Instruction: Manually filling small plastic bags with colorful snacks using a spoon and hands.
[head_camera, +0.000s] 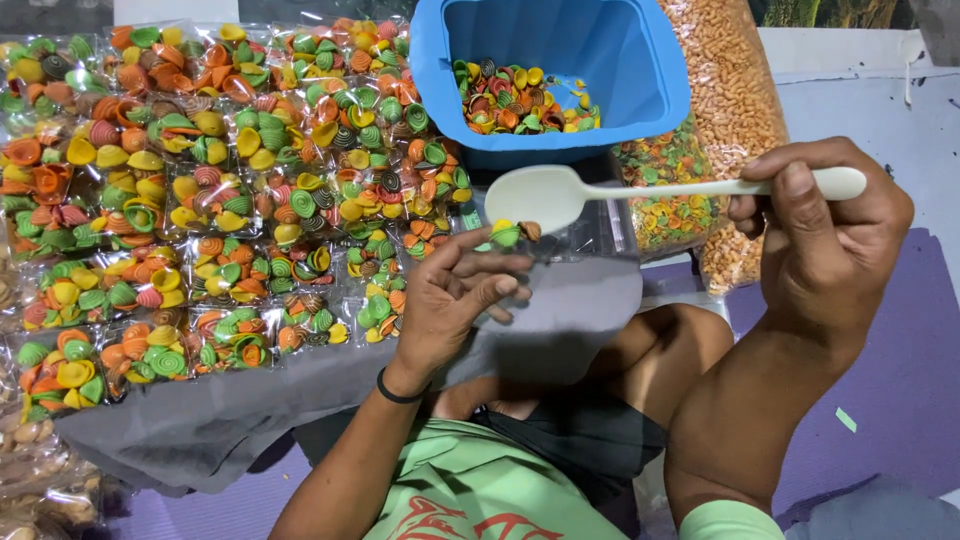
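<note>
My right hand (825, 225) grips the handle of a white plastic spoon (545, 195), whose bowl hovers just below the blue tub (640, 70). The tub holds coloured shell-shaped crackers (520, 100) in green, orange, yellow and dark tones. My left hand (455, 295) pinches the mouth of a small clear plastic bag (575, 240) under the spoon; a few crackers (510, 233) lie inside it. A black band circles my left wrist.
Several filled clear packets of the same crackers (200, 190) lie in rows on a grey cloth (220, 410) at the left. A big bag of orange snacks (735, 110) and a bag of mixed crackers (670, 180) stand right of the tub. Purple mat (900, 380) lies underneath.
</note>
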